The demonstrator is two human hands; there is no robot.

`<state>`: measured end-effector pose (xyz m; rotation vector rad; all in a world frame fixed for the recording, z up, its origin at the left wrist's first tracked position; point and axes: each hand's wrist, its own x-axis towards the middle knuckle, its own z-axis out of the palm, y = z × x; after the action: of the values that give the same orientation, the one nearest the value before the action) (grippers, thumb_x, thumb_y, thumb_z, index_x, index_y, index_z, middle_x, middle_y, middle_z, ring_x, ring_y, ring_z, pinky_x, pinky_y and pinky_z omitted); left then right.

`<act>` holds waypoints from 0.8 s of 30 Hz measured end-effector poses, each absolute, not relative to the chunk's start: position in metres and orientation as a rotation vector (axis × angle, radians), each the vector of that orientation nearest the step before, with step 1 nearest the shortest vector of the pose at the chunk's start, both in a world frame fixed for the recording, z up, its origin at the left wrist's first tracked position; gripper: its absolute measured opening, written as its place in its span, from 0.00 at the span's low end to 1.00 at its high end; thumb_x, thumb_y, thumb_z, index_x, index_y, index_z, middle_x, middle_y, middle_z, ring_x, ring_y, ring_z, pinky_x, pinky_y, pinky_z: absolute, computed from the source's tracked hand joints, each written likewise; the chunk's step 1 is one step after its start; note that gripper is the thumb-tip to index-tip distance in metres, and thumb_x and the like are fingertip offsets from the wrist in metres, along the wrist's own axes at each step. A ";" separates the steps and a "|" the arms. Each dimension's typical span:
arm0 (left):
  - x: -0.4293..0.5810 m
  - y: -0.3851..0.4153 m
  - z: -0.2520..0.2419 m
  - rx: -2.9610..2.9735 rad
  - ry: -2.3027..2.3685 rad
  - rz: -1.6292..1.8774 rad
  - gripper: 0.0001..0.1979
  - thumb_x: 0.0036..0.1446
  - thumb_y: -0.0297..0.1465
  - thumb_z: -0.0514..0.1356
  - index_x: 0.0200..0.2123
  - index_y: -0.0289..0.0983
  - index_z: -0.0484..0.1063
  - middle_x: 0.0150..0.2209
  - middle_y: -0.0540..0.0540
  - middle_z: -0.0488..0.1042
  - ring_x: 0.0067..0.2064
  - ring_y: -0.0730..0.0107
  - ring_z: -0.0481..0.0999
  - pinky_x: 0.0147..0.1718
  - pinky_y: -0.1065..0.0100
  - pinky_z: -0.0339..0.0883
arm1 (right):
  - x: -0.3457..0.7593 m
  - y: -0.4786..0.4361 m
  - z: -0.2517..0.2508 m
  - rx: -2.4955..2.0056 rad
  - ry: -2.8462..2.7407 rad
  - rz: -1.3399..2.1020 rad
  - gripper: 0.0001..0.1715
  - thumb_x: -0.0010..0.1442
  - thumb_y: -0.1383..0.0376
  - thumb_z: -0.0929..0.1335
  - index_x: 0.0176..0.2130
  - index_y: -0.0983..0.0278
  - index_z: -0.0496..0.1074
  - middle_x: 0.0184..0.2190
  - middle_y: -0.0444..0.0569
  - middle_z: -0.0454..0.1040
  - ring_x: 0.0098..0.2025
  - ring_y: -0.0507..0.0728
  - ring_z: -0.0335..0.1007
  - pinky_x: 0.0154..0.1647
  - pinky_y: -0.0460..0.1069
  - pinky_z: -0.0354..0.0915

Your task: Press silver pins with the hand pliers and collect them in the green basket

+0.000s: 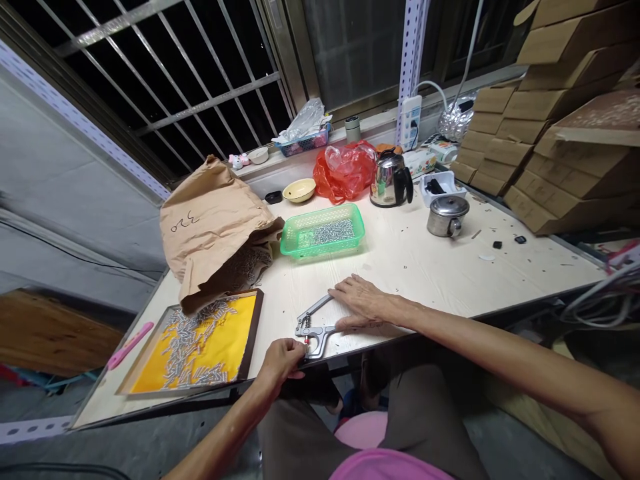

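A grey metal hand tool (pixel 315 332) with two splayed handles, a coil spring and a small red part lies at the table's front edge. My right hand (pixel 363 300) holds the handle ends, fingers on the upper handle and thumb by the lower one. At the tool's near-left end, my left hand (pixel 284 360) is closed in a pinch beside the red part; whatever is between its fingertips is hidden. Left of it, a shallow tray (pixel 257 313) with a yellow lining holds many small metal pins (pixel 185 347). Further back, a green plastic basket (pixel 295 250) contains more small metal pieces.
A brown paper bag (pixel 215 220) leans over the tray's back edge. A pink-handled tool (pixel 130 345) lies at the left. Behind are a yellow bowl (pixel 299 191), red plastic bag (pixel 345 173), kettle (pixel 389 180) and lidded metal cup (pixel 447 217). Cardboard boxes (pixel 565 107) are stacked right.
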<state>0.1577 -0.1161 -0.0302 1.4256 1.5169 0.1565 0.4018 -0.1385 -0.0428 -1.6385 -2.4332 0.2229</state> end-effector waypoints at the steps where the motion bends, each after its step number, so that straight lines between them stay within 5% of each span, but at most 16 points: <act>1: 0.158 -0.116 -0.030 1.426 1.515 0.158 0.15 0.36 0.42 0.61 0.21 0.35 0.65 0.16 0.57 0.57 0.20 0.78 0.58 0.23 0.67 0.70 | 0.401 -0.135 -0.043 -1.681 -2.423 0.200 0.35 0.55 0.46 0.65 0.52 0.68 0.62 0.46 0.58 0.67 0.47 0.63 0.59 0.50 0.58 0.53; 4: 0.158 -0.116 -0.029 1.430 1.511 0.150 0.15 0.37 0.41 0.62 0.21 0.35 0.65 0.16 0.57 0.57 0.20 0.78 0.58 0.23 0.67 0.70 | 0.397 -0.120 -0.042 -1.794 -2.444 0.142 0.10 0.61 0.66 0.63 0.43 0.66 0.68 0.42 0.55 0.69 0.45 0.60 0.61 0.43 0.54 0.57; 8: 0.157 -0.114 -0.031 1.408 1.508 0.139 0.14 0.37 0.39 0.62 0.20 0.36 0.64 0.16 0.58 0.57 0.19 0.79 0.58 0.24 0.67 0.71 | 0.394 -0.102 -0.039 -1.794 -2.476 0.105 0.14 0.61 0.75 0.58 0.36 0.65 0.69 0.38 0.53 0.70 0.43 0.59 0.61 0.40 0.53 0.56; 20: 0.155 -0.114 -0.031 1.370 1.478 0.137 0.15 0.38 0.41 0.61 0.20 0.36 0.62 0.14 0.59 0.56 0.18 0.81 0.56 0.25 0.67 0.71 | 0.399 -0.115 -0.048 -1.836 -2.453 0.106 0.12 0.63 0.72 0.58 0.37 0.65 0.69 0.38 0.52 0.69 0.42 0.58 0.60 0.39 0.53 0.55; 22: 0.155 -0.114 -0.030 1.375 1.486 0.143 0.15 0.38 0.42 0.61 0.20 0.36 0.62 0.14 0.58 0.56 0.18 0.81 0.57 0.24 0.67 0.70 | 0.399 -0.119 -0.046 -1.823 -2.453 0.156 0.10 0.63 0.66 0.60 0.37 0.65 0.69 0.39 0.53 0.68 0.43 0.59 0.59 0.40 0.53 0.55; 24: 0.155 -0.115 -0.031 1.377 1.488 0.160 0.16 0.37 0.42 0.61 0.20 0.36 0.63 0.14 0.58 0.56 0.18 0.81 0.57 0.24 0.67 0.70 | 0.399 -0.126 -0.042 -1.790 -2.447 0.200 0.19 0.59 0.53 0.64 0.39 0.66 0.69 0.41 0.55 0.67 0.44 0.61 0.59 0.42 0.54 0.55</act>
<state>0.1548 -0.1147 -0.0309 1.3770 1.4883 0.1596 0.3989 -0.1258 -0.0419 -1.7896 -2.4472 0.2001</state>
